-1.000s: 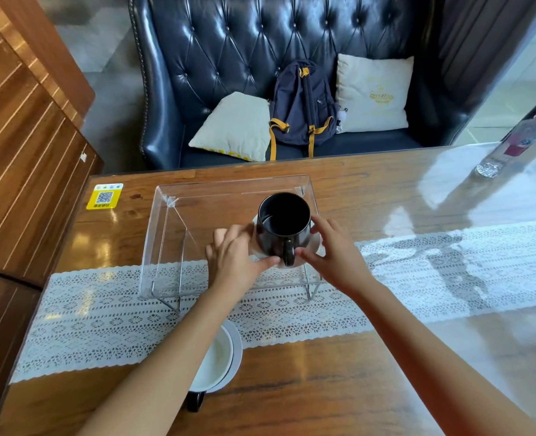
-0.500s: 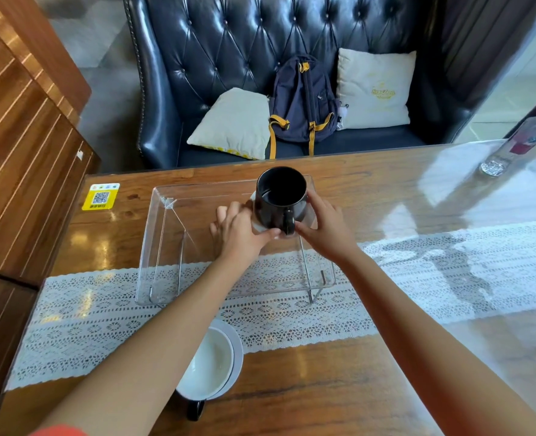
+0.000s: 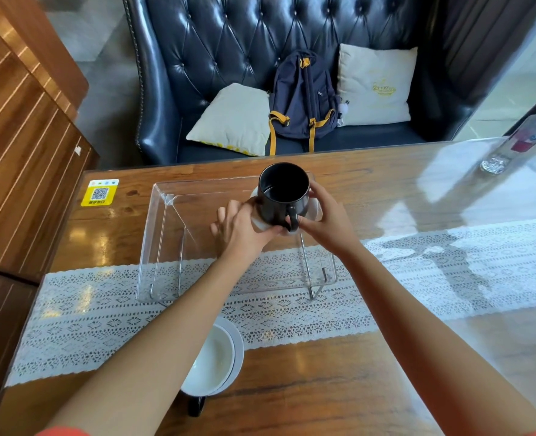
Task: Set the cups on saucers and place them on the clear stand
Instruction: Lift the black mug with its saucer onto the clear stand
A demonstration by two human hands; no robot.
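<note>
On wooden table (image 3: 370, 184), atop clear stand (image 3: 172, 247): left hand (image 3: 244, 231) and right hand (image 3: 326, 221) pinching white saucer (image 3: 313, 209) rims, carrying loose, likely heavy, breakable black cup (image 3: 282, 196).

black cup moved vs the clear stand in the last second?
Yes. The black cup on its saucer has gone from near the clear stand's front right edge to its far right corner, away from the person.
</note>
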